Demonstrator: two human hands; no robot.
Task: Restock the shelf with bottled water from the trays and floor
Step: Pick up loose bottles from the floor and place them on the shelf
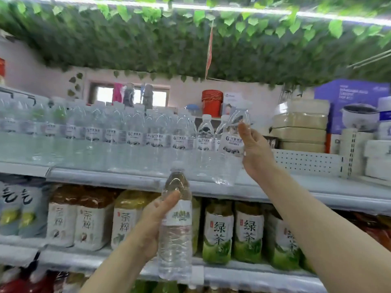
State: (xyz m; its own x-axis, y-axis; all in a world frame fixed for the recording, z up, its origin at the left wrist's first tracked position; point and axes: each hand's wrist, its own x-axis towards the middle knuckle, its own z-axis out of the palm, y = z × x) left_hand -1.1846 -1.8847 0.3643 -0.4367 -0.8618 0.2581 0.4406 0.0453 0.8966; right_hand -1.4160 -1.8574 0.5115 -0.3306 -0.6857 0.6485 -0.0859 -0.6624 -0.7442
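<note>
Top shelf: row of water bottles, white caps, white labels, packed from the far left to just right of centre. Right of the row, a white perforated divider.

Right hand: raised at the right end of the row, gripping a clear water bottle around its upper body. Thumb pressed on the bottle's shoulder; the other fingers are behind the bottle and their spread cannot be told. Bottle tilted, cap leaning right, base hanging over the shelf's front edge, just beside the last bottles in the row.

Left hand: lower and nearer, holding a second water bottle upright in front of the lower shelves. Thumb laid up along the label and shoulder; remaining fingers wrapped behind, hidden.

Second shelf: tea bottles with brown tops at left, green tea bottles at right.

Far background: red bucket, stacked lidded tubs, purple carton.

Overhead: green leaf garland.
</note>
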